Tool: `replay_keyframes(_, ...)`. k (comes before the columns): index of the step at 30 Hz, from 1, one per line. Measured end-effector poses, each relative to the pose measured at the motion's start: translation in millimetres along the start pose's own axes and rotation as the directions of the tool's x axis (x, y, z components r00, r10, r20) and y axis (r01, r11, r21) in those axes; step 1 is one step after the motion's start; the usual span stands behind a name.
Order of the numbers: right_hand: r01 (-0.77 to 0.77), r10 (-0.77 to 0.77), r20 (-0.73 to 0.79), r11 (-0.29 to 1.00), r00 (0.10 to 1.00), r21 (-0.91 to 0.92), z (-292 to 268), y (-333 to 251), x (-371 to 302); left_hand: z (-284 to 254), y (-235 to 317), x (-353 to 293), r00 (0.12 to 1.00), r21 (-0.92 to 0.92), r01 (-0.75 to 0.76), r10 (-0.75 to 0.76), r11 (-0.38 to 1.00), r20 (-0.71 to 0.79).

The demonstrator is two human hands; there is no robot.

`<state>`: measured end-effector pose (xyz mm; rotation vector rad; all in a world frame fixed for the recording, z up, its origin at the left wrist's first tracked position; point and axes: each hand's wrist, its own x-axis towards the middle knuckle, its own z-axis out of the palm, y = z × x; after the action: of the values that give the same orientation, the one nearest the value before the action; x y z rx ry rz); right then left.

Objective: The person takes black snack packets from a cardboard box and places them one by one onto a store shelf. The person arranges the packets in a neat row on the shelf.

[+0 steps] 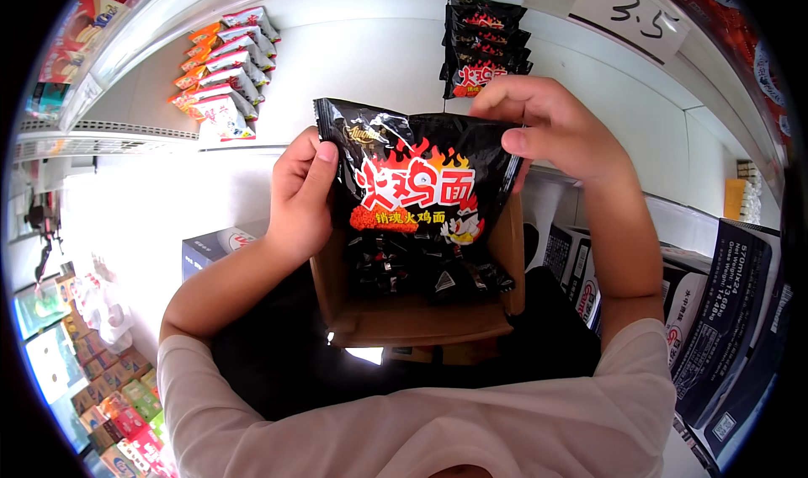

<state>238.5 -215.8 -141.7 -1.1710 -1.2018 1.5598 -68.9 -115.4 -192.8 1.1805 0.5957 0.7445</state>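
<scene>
I hold a black snack packet [417, 188] with red and yellow flame print upright in front of me. My left hand [299, 196] grips its left edge, thumb on the front. My right hand [551, 124] pinches its top right corner. Below the packet sits an open brown cardboard box [421, 318] with several more black packets inside. On the white shelf behind, a stack of the same black packets [484, 45] stands at the upper middle.
A row of orange and white packets [223, 66] leans on the white shelf at upper left. Dark printed cartons [724, 310] stand at right, a blue-white carton [215, 246] at left. Colourful small boxes [109, 394] fill lower-left shelves. A paper price tag [631, 11] hangs upper right.
</scene>
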Motion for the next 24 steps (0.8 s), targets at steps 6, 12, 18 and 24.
replay_keyframes(6, -0.104, 0.121, 0.135, 0.986, 0.983, -0.128, 24, 2, -6, 1, -2, -12, 0.961, 0.159, 0.122, -0.156, 0.980, 0.227)
replay_keyframes(12, 0.005, 0.099, 0.184, 0.870, 0.978, -0.493, 49, 8, -3, 2, 0, -15, 0.921, 0.297, -0.026, -0.093, 0.954, 0.378)
replay_keyframes(18, 0.016, 0.040, 0.103, 0.870, 0.994, -0.492, 35, -9, -8, 1, 15, -14, 0.938, 0.181, -0.146, 0.077, 0.973, 0.339)
replay_keyframes(24, 0.059, -0.198, -0.254, 0.882, 0.947, -0.467, -5, -14, -12, -4, 8, 2, 0.917, 0.617, -0.389, 0.227, 0.684, 0.327)
